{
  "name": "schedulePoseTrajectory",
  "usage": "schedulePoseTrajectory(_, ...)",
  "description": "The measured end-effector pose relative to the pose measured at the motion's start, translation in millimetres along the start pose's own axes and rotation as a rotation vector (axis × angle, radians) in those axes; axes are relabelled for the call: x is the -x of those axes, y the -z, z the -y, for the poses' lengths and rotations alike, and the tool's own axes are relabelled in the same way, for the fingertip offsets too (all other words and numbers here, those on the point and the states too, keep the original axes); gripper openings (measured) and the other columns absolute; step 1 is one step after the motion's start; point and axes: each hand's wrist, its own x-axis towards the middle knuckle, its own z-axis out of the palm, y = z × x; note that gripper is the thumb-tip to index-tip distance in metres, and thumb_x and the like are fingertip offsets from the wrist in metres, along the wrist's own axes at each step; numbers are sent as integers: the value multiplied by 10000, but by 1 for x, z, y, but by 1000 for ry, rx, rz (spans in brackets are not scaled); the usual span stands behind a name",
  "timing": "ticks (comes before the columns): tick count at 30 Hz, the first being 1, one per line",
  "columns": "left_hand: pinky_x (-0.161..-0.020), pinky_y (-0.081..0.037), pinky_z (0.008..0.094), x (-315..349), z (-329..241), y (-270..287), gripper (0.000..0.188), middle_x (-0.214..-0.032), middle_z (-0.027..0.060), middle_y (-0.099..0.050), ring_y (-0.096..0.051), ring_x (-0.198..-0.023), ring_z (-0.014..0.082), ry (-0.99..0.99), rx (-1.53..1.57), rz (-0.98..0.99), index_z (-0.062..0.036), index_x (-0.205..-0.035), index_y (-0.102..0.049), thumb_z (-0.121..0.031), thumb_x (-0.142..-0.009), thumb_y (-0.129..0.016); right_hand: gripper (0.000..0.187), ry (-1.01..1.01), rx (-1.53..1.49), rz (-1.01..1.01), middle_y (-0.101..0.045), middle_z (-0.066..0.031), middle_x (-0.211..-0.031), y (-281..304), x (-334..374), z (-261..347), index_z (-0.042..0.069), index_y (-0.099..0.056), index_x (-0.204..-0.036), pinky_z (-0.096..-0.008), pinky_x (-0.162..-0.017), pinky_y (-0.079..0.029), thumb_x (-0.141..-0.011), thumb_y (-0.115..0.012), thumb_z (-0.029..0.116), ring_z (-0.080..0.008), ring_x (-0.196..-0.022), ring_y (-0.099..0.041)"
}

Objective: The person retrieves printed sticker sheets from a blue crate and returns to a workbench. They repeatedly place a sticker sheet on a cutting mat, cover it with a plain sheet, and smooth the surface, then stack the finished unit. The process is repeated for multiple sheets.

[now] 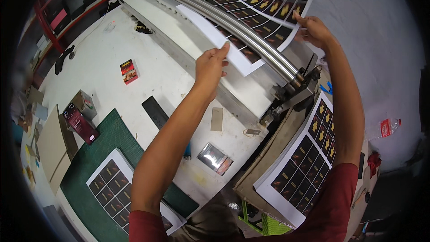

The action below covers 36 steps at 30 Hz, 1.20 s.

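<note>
A printed sheet (273,33) with rows of dark rectangles and yellow shapes passes beneath the long metal rollers (251,40) of a flat machine. Its white margin comes out on the near side, where my left hand (209,71) is closed on it, thumb on top. Beyond the rollers my right hand (315,31) pinches the sheet's right edge, and the far part curves up off the surface. Some of the right fingers are hidden behind the palm. At my lower right lies a stack of similar printed sheets (300,166).
On the white table (165,71) are a small red box (129,72), a dark bar (155,111), a grey card (217,119) and a clear packet (215,158). A green cutting mat (112,130) bears more printed sheets (112,183). A phone (80,123) leans against a small carton (85,103).
</note>
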Motion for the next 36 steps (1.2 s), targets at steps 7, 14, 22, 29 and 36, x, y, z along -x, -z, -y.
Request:
schedulePoseTrajectory(7, -837, -521, 291, 67, 1, 59, 326, -1067, 127, -682, -664, -920, 186, -136, 278, -100, 58, -1146, -614, -96, -879, -717, 538, 385, 816, -545, -657, -155, -706, 13, 84, 13, -59, -652, -931, -336, -626, -512, -846, -738, 465, -230, -666, -663)
schedulePoseTrajectory(14, -739, -575, 288, 178, -59, 149, 302, -1007, 131, -690, -695, -831, 185, -186, 154, -139, 57, -1142, -593, -108, -905, -677, 444, 1230, 788, -91, -636, -148, -1101, -126, 223, 4, 12, -615, -1152, -463, -951, -463, -738, -740, 113, -304, -1054, -607)
schedulePoseTrajectory(22, -822, -563, 331, 295, -93, 240, 438, -1063, 126, -647, -667, -904, 198, -385, 236, -513, 6, -1292, -496, -176, -914, -621, 313, 1421, 447, -240, -647, -150, -964, -200, 268, 42, -1, -631, -981, -479, -920, -471, -671, -641, -51, -333, -913, -628)
schedulePoseTrajectory(29, -1190, -191, 458, 455, -93, 304, 899, -1532, 317, -290, -306, -1439, 377, -1108, 99, -318, 169, -1398, -350, -608, -945, -342, 362, 1448, 500, -140, -668, -175, -835, -203, 368, 196, 1, -646, -1015, -433, -705, -493, -707, -665, 190, -357, -785, -644)
schedulePoseTrajectory(36, -1039, -356, 393, 564, -102, 347, 504, -1343, 287, -456, -481, -1226, 302, -800, -548, -874, 175, -1143, -503, -67, -724, -646, 498, 1048, 652, 688, -676, -173, -1004, -319, 370, 293, 37, -638, -1135, -412, -828, -500, -689, -669, 256, -297, -914, -644)
